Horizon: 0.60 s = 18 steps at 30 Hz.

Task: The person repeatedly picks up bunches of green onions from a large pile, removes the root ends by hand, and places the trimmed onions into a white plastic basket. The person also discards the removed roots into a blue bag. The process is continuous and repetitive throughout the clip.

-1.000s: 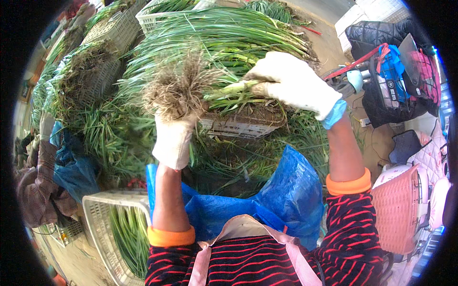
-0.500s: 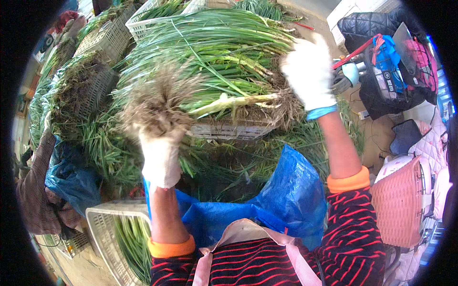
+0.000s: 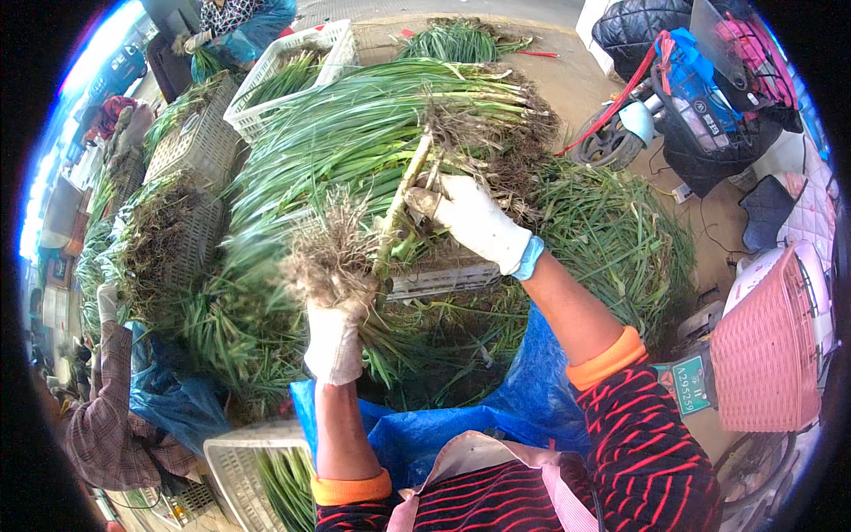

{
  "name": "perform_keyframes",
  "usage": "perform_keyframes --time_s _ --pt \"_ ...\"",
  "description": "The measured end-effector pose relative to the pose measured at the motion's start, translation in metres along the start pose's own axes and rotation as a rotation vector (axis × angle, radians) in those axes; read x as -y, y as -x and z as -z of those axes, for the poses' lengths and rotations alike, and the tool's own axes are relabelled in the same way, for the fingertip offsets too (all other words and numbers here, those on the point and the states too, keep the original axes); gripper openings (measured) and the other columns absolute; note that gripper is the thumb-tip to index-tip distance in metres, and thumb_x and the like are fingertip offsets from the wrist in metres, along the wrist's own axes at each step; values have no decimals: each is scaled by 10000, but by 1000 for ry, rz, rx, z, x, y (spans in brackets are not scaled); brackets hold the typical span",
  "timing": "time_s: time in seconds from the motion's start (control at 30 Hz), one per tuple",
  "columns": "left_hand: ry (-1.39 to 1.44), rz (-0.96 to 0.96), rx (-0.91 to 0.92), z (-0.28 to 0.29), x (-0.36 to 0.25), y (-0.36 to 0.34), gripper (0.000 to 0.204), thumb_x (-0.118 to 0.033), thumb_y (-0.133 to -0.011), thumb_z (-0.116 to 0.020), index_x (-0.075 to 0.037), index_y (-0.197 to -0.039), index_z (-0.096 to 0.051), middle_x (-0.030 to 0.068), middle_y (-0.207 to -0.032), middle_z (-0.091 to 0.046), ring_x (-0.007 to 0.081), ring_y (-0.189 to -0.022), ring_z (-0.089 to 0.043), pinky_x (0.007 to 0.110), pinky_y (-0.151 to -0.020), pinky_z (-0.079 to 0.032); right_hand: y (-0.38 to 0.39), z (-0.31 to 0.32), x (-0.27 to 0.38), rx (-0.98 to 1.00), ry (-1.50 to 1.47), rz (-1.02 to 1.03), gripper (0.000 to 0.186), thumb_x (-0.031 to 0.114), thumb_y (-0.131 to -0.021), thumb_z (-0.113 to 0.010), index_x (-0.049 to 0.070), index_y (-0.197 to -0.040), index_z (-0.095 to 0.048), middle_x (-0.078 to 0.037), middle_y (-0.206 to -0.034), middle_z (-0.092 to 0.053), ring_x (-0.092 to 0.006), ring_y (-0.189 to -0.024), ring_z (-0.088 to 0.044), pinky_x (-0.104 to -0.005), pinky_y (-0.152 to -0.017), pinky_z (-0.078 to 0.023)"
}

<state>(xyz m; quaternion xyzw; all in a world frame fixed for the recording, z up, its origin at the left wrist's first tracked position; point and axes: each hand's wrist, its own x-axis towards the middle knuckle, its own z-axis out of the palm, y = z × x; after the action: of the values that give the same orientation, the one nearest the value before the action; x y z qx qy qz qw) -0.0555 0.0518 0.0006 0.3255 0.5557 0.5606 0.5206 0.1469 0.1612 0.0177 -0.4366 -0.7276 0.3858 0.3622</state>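
My left hand (image 3: 335, 341), in a white glove, is closed round a bunch of green onions with shaggy brown roots (image 3: 328, 257) standing up above the fist. Just right of it, my white-gloved right hand (image 3: 465, 217) grips a pale onion stalk (image 3: 399, 191), tilted with its root end upward. Both are over a large heap of long green onions (image 3: 319, 133), roots mostly to the right, on a white plastic crate (image 3: 443, 285). A blue plastic sheet (image 3: 452, 417) lies in front of my body, below my hands.
Loaded crates (image 3: 213, 151) line the left, where a co-worker's plaid sleeve (image 3: 115, 372) shows; another person (image 3: 230, 18) is at the back. Loose greens (image 3: 612, 248) lie right, beside scooters with a pink basket (image 3: 767, 355) and black bag (image 3: 700, 160). A crate of onions (image 3: 230, 452) stands lower left.
My right hand has come from the heap's right side toward the middle and now grips a raised stalk. My left hand still holds its bunch, slightly farther right. The view has shifted.
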Motion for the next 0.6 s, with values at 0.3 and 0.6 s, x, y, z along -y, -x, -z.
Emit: perform_keyframes --time_s 0.3,0.6 --pt "129 -120 -53 11 -1 -5 367 -70 -801 -679 -78 -1127 -509 58 -914 -606 178 -753 -603 302 -640 -508 -66 136 -113 -283 953 -442 494 462 -824 -619 55 -1104 -625 -147 -1030 -648 -303 -1029 -597 -442 -890 -454" --pt "201 -39 -125 -3 -2 -3 371 -4 -771 -686 -11 -1114 -542 61 -939 -623 142 -754 -587 265 -659 -484 -5 -3 1 142 -97 141 513 528 -853 -586 31 -951 -665 -147 -850 -649 -310 -774 -615 -345 -741 -488"
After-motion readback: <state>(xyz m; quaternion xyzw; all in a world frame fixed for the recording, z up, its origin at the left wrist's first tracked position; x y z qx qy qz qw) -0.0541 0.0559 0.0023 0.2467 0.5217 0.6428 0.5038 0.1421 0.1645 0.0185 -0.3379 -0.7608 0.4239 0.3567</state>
